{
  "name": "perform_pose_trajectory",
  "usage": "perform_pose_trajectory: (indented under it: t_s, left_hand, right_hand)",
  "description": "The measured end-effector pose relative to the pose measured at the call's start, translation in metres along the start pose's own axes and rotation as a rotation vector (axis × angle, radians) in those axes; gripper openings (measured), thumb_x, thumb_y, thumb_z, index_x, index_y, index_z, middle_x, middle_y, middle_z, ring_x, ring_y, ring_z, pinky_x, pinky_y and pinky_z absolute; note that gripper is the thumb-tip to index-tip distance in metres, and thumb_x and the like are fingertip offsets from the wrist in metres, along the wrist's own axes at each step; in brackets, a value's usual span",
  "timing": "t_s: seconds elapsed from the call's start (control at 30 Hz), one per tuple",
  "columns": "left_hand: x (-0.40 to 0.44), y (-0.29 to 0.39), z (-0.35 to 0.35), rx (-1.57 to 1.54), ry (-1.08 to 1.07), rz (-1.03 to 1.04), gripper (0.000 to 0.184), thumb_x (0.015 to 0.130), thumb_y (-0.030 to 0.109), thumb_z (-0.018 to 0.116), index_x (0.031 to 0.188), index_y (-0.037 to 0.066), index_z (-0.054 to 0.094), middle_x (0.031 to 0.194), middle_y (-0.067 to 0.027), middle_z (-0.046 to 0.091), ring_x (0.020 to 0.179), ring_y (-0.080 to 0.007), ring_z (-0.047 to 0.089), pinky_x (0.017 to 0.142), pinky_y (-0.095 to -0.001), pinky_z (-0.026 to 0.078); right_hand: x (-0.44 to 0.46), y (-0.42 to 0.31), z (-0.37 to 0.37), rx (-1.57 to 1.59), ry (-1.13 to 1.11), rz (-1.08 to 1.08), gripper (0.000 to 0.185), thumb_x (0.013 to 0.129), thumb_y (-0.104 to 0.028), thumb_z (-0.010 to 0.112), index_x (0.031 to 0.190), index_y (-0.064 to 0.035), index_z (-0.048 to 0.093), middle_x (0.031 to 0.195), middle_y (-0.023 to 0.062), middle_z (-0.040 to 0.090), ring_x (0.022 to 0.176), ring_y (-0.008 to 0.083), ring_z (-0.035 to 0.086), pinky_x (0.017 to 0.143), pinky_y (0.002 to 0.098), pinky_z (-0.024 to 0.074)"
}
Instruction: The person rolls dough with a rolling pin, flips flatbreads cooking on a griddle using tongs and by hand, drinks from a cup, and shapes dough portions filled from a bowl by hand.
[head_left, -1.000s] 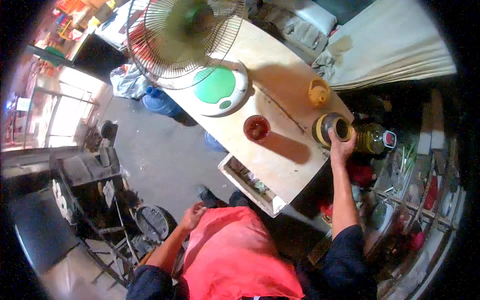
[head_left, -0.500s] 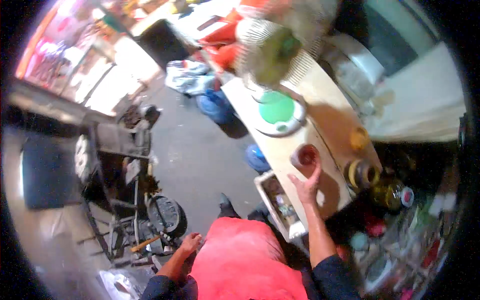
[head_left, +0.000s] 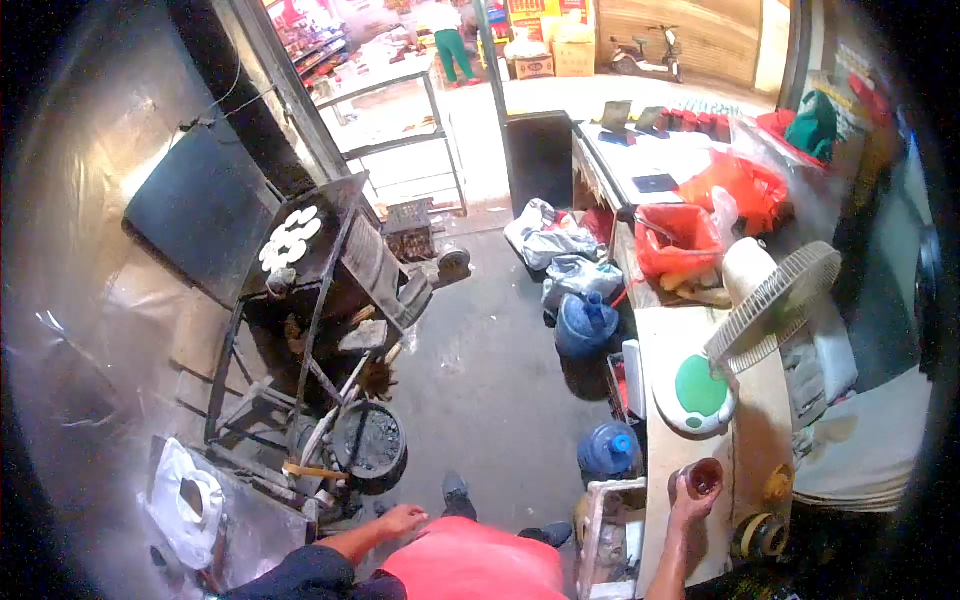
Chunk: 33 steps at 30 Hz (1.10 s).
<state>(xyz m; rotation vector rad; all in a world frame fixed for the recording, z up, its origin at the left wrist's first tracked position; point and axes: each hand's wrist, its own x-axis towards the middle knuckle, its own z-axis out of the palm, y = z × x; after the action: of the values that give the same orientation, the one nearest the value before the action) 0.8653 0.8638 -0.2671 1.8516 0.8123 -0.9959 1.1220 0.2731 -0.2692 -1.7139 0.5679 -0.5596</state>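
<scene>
My right hand [head_left: 688,508] is wrapped round a small cup [head_left: 704,477] with dark red contents, at the right-hand edge of the walkway, over the wooden table [head_left: 672,540]. Its mouth faces up towards me. Free of any object, my left hand [head_left: 402,520] hangs beside the red apron [head_left: 478,562] with its fingers loosely stretched. Beyond the cup is a round white-and-green fan base [head_left: 702,392], with the fan's wire cage [head_left: 775,310] behind it. A yellow-and-black roll-like item [head_left: 762,536] lies to the right of my right hand.
On the left, a metal stand [head_left: 345,235] bears several pale flat rounds [head_left: 290,240]. A bucket of dark lumps [head_left: 369,440] sits on the floor. Blue water bottles [head_left: 608,449] and bags [head_left: 553,235] line the table's side. A person [head_left: 447,40] stands outside.
My view has swung up and left, bringing the doorway and street into sight. My right hand still holds the cup above the table; my left hand stays by the apron.
</scene>
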Motion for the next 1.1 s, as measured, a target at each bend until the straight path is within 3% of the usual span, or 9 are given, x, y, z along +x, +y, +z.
perform_pose_trajectory:
  t_s: [0.2, 0.27, 0.37, 0.5, 0.57, 0.63, 0.83, 1.03, 1.1]
  left_hand:
    - [0.04, -0.041, -0.064, -0.103, 0.038, 0.059, 0.054, 0.094, 0.043, 0.063, 0.132, 0.004, 0.06, 0.111, -0.0124, 0.071, 0.09, -0.0222, 0.068, 0.082, -0.0379, 0.055]
    - [0.063, -0.065, -0.083, -0.239, 0.056, 0.12, 0.055, 0.095, 0.042, 0.063, 0.133, 0.002, 0.058, 0.103, -0.0112, 0.071, 0.082, -0.0183, 0.064, 0.075, -0.0367, 0.055]
    - [0.034, -0.031, -0.136, -0.124, 0.081, 0.093, 0.056, 0.094, 0.042, 0.063, 0.131, -0.001, 0.059, 0.106, -0.014, 0.071, 0.087, -0.0217, 0.067, 0.079, -0.0373, 0.055]
    - [0.13, -0.109, -0.15, -0.118, 0.1, 0.216, 0.057, 0.093, 0.041, 0.063, 0.13, -0.002, 0.06, 0.116, -0.0194, 0.069, 0.103, -0.029, 0.068, 0.089, -0.0391, 0.053]
    - [0.111, -0.091, -0.164, -0.087, 0.128, 0.249, 0.056, 0.092, 0.042, 0.064, 0.128, 0.0, 0.061, 0.118, -0.0189, 0.069, 0.102, -0.026, 0.068, 0.086, -0.0383, 0.054]
    - [0.089, -0.07, -0.176, -0.104, 0.122, 0.11, 0.055, 0.091, 0.042, 0.066, 0.127, 0.001, 0.062, 0.117, -0.0178, 0.069, 0.099, -0.0245, 0.068, 0.081, -0.0376, 0.055]
    - [0.104, -0.099, -0.146, -0.324, 0.151, 0.026, 0.048, 0.091, 0.038, 0.066, 0.126, 0.004, 0.063, 0.102, -0.01, 0.072, 0.081, -0.0179, 0.069, 0.069, -0.0344, 0.054]
    - [0.071, -0.076, -0.12, -0.521, 0.179, -0.042, 0.041, 0.093, 0.035, 0.064, 0.122, 0.006, 0.065, 0.096, -0.0056, 0.07, 0.077, -0.0159, 0.067, 0.062, -0.0312, 0.052]
    - [0.065, -0.074, -0.108, -0.584, 0.154, -0.12, 0.039, 0.094, 0.035, 0.063, 0.121, 0.008, 0.065, 0.098, -0.0043, 0.068, 0.076, -0.0161, 0.065, 0.059, -0.0296, 0.05]
  right_hand:
    - [-0.081, -0.128, 0.065, -0.082, -0.239, -0.027, 0.078, 0.067, 0.004, 0.082, 0.137, -0.0025, 0.047, 0.127, 0.0129, 0.06, 0.111, 0.0243, 0.063, 0.093, 0.036, 0.0548]
    - [-0.104, -0.151, 0.09, -0.037, -0.347, -0.042, 0.078, 0.066, 0.003, 0.082, 0.136, -0.0026, 0.048, 0.125, 0.0121, 0.061, 0.111, 0.0243, 0.063, 0.097, 0.0372, 0.053]
    - [-0.142, -0.202, 0.135, 0.037, -0.533, -0.119, 0.081, 0.066, 0.003, 0.083, 0.138, -0.0018, 0.045, 0.128, 0.0131, 0.058, 0.116, 0.0244, 0.06, 0.1, 0.0389, 0.0514]
    - [-0.185, -0.278, 0.188, -0.023, -0.686, -0.154, 0.081, 0.068, -0.002, 0.086, 0.137, -0.0015, 0.044, 0.122, 0.0118, 0.062, 0.111, 0.0237, 0.062, 0.098, 0.0385, 0.0524]
    - [-0.204, -0.329, 0.212, 0.033, -0.753, -0.176, 0.078, 0.068, -0.022, 0.093, 0.131, -0.0021, 0.051, 0.114, 0.0104, 0.066, 0.102, 0.0218, 0.066, 0.093, 0.0358, 0.0543]
    - [-0.215, -0.379, 0.228, -0.106, -0.821, -0.318, 0.077, 0.066, -0.03, 0.094, 0.126, -0.0023, 0.055, 0.112, 0.0102, 0.068, 0.101, 0.0212, 0.067, 0.092, 0.0352, 0.0543]
    - [-0.226, -0.464, 0.257, -0.218, -1.053, -0.461, 0.082, 0.059, -0.024, 0.097, 0.128, -0.0045, 0.055, 0.121, 0.0093, 0.063, 0.11, 0.0205, 0.063, 0.097, 0.0352, 0.0513]
    - [-0.227, -0.523, 0.271, 0.176, -1.409, -0.443, 0.081, 0.063, -0.027, 0.095, 0.129, -0.0013, 0.056, 0.121, 0.0126, 0.065, 0.112, 0.0232, 0.065, 0.099, 0.0353, 0.0501]
    - [-0.216, -0.539, 0.273, 0.136, -1.442, -0.561, 0.08, 0.063, -0.026, 0.095, 0.129, -0.0009, 0.056, 0.122, 0.0141, 0.064, 0.112, 0.0252, 0.065, 0.1, 0.0362, 0.0499]
